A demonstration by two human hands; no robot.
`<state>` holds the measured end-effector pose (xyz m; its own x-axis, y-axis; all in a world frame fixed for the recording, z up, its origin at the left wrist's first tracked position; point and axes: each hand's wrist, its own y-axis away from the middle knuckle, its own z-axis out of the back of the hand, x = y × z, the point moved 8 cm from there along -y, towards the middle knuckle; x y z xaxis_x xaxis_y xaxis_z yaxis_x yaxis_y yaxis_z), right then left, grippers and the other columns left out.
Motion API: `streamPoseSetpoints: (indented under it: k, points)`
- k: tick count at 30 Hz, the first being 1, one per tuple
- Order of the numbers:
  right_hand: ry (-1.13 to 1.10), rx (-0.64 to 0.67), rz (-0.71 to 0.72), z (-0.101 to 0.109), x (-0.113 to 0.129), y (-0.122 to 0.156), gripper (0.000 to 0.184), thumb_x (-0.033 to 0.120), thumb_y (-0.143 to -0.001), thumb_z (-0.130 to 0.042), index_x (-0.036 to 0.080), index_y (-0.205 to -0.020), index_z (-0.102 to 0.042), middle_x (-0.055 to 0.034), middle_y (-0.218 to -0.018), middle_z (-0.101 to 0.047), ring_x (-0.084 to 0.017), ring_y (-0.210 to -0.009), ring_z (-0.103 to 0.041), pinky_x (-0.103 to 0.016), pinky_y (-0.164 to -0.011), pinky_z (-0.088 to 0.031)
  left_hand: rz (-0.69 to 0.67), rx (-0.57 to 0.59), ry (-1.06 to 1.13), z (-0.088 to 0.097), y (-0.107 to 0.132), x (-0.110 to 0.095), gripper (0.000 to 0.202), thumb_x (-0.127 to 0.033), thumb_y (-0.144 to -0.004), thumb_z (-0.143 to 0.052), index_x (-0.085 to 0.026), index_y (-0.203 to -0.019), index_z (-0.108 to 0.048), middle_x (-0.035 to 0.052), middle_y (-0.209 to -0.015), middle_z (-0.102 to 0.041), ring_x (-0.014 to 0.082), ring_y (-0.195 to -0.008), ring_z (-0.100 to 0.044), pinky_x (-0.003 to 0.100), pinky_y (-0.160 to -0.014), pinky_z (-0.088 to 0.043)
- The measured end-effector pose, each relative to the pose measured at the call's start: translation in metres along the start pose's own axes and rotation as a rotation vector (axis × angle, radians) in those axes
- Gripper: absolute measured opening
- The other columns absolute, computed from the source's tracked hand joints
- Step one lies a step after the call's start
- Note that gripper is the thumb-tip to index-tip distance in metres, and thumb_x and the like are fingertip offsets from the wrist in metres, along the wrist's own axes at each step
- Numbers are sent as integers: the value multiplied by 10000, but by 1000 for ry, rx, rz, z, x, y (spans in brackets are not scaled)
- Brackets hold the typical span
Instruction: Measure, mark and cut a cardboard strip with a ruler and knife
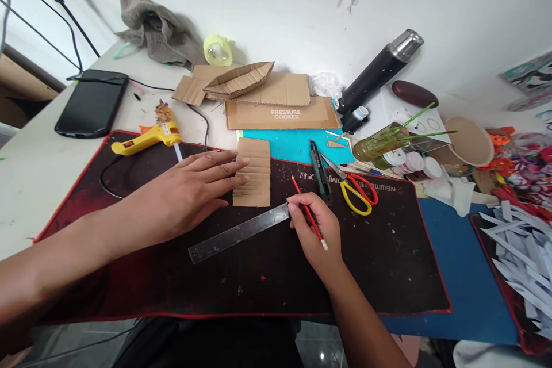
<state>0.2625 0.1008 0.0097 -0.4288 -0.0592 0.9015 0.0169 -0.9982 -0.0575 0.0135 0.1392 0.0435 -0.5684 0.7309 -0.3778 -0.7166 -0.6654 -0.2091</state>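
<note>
Fingers of my left hand [200, 187] stretch out flat, slightly apart and gripping nothing, their tips over the left edge of a small corrugated cardboard rectangle [257, 184]; how firmly they press, I cannot tell. That rectangle lies across the far edge of the black desk mat [366, 276], its far end on a bright blue sheet [284, 141]. My right hand [328, 224] has thumb and forefinger clamped on the right end of a transparent ruler [239, 234], which slants over the mat's middle toward its near left, and a red pencil [313, 221] is tucked in the same hand, eraser toward me. Just beyond, a utility knife [319, 169] crosses the mat's far edge, with red-and-yellow-handled scissors [348, 179] to its right. At the mat's far left corner I have a yellow hot-glue gun [149, 141], and past that corner a black smartphone [92, 103] sits near the worktop's [26, 201] left edge.
</note>
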Motion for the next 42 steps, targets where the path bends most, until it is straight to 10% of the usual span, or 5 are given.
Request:
streamPoseSetpoints:
  k: [10, 17, 42]
  points:
    - [240, -40, 270, 12, 17, -4, 130, 209, -1108, -618, 250, -1144, -736, -65, -1065, -778, -214, -986, -768, -352, -886, -599, -30, 107, -64, -29, -20, 6, 434, -412, -1163, -465, -269, -1500, -697, 94, -1609, -677, 329, -1469, -640, 565, -1243, -515]
    - [318, -59, 275, 12, 13, -5, 126, 244, -1118, -613, 256, -1144, -736, -80, -1061, -785, -230, -982, -779, -368, -874, -614, 13, 42, -177, -33, -27, 0, 412, -483, -1146, -505, -228, -1342, -762, 152, -1364, -763, 351, -1217, -713, 558, -1081, -595]
    - [321, -64, 221, 10, 6, -6, 130, 258, -1094, -661, 259, -1201, -735, -81, -1082, -764, -238, -978, -757, -376, -877, -616, 43, 26, -39, -37, -28, 11, 382, -528, -1115, -573, -254, -1289, -776, 123, -1291, -755, 346, -1222, -667, 562, -1110, -566]
